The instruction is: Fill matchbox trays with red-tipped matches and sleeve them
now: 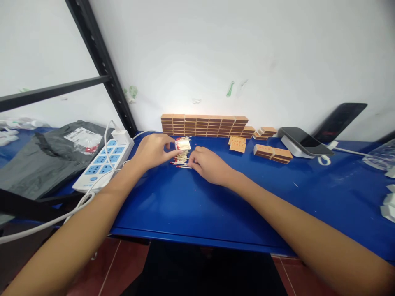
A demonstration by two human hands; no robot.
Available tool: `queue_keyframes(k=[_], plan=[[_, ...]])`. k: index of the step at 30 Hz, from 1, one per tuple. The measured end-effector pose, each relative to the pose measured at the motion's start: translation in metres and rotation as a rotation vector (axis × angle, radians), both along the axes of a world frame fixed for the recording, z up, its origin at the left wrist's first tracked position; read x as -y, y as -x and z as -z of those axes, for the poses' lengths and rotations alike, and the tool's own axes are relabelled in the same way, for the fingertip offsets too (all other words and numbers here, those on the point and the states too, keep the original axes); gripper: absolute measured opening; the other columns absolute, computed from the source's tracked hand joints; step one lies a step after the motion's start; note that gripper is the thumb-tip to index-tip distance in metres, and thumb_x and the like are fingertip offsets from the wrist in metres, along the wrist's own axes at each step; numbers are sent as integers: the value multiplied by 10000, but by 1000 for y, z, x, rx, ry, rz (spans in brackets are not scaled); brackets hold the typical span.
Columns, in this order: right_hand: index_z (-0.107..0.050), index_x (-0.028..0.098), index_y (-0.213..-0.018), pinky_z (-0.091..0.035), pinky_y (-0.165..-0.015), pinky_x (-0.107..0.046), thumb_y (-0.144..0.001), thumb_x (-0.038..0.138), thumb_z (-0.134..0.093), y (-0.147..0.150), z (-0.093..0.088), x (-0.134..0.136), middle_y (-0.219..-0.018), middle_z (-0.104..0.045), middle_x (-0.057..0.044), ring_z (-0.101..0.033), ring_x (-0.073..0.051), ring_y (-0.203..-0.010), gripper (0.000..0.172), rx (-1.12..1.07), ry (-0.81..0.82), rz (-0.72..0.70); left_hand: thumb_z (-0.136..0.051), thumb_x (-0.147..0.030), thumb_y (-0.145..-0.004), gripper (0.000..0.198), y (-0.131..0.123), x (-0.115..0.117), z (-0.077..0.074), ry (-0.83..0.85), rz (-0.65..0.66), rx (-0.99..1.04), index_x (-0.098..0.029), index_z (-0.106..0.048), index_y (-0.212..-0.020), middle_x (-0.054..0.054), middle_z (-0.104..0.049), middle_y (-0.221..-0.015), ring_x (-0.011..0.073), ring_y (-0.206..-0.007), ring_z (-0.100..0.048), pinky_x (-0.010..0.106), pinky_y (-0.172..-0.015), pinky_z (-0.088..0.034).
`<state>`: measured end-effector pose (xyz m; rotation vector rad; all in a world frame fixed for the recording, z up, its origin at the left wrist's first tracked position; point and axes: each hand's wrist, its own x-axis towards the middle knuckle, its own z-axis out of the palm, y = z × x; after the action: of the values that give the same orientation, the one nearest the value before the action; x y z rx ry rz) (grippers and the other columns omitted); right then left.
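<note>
Though apart, two hands (152,151) (210,165); one tray (187,148)

- Matches (182,158): loose on worktop (191,209), between left hand (156,151) and right hand (210,165); more in tray (176,145) at left fingertips.
- Matchbox stack (203,126): behind both hands, along wall (197,53).
- Power strip (100,161): left of left hand; bag (46,160) farther left.
- Phone (304,139): right of stack, on stand (294,149).

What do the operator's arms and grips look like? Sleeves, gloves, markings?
Left grip and right grip are bare human hands, no gloves. Left forearm and right forearm taper to the wrists; no sleeves, watch or markings visible. Rings: none discernible.
</note>
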<state>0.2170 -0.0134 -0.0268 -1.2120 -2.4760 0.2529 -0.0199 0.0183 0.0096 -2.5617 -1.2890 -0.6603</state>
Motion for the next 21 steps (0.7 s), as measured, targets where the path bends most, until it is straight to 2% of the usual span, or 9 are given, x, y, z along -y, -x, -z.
queue_keyframes(k=[5,11,21], plan=[[-651,177,-988,-458,-947,-381,-1071,202,-570,1,0,4,-1070,-662,-107,-588,-244,-1017,118,-10,0,-15,-754,-484,-927,295,-1,1,-1,4,-5,5,-192,-799,-933,69,-780,-858,235,-751,-689,330,-621,-375],[-666,192,-1031,-464,-946,-377,-1029,197,-644,5,4,6,-1094,-637,-94,-591,-236,-1025,23,-77,-7,-62,-740,-486,-936,298,0,1,-2,0,10,5,-193,-781,-905,62,-765,-816,227,-724,-676,332,-627,-377],[-656,182,-965,-464,-933,-376,-1065,201,-606,3,5,8,-1055,-643,-93,-585,-232,-1004,114,-45,42,-55,-761,-484,-923,294,0,0,1,-5,4,0,-193,-801,-911,67,-783,-854,238,-749,-690,334,-620,-377]])
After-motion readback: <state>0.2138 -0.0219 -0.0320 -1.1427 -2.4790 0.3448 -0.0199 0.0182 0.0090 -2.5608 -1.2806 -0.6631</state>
